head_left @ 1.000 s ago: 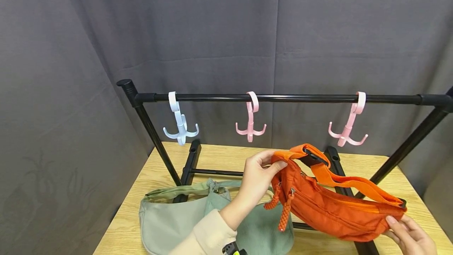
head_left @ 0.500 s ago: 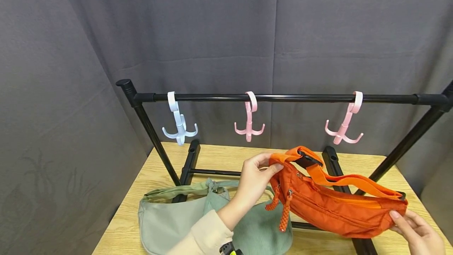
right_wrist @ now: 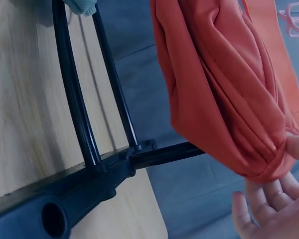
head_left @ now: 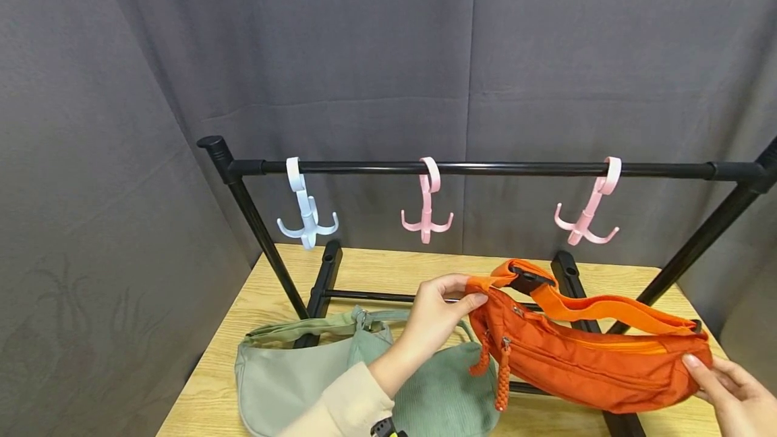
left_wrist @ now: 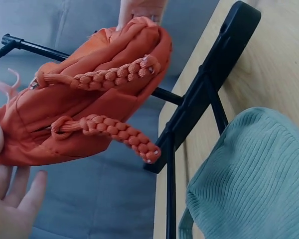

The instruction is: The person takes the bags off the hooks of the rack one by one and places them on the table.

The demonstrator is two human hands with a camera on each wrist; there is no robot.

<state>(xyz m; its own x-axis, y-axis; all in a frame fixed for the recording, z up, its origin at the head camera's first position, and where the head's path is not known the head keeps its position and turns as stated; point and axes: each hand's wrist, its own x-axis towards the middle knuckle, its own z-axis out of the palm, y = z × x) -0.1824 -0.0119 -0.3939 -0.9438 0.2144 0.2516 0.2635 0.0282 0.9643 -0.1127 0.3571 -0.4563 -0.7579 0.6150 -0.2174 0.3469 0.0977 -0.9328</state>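
Note:
An orange waist bag (head_left: 595,363) is held up by both hands in front of the rack, its strap (head_left: 613,309) and black buckle lying along the top. My left hand (head_left: 434,315) pinches its left end between thumb and fingers. The other end is pinched by my right hand (head_left: 737,393), lower down at the right. Two braided zipper pulls (left_wrist: 109,77) dangle from the bag's left part. Behind my left forearm, a grey-green bag (head_left: 285,376) and a green corduroy bag (head_left: 452,386) lie on the table, partly covered by the sleeve.
A black rack (head_left: 510,168) stands on the wooden table (head_left: 206,390). From its bar hang a light-blue hook (head_left: 308,221), a pink hook (head_left: 427,214) and another pink hook (head_left: 587,218). Grey cloth (head_left: 364,52) covers the background.
Both hands have shifted slightly right with the waist bag, and its left end has dropped a little, so it sits more level. The two green bags stay put.

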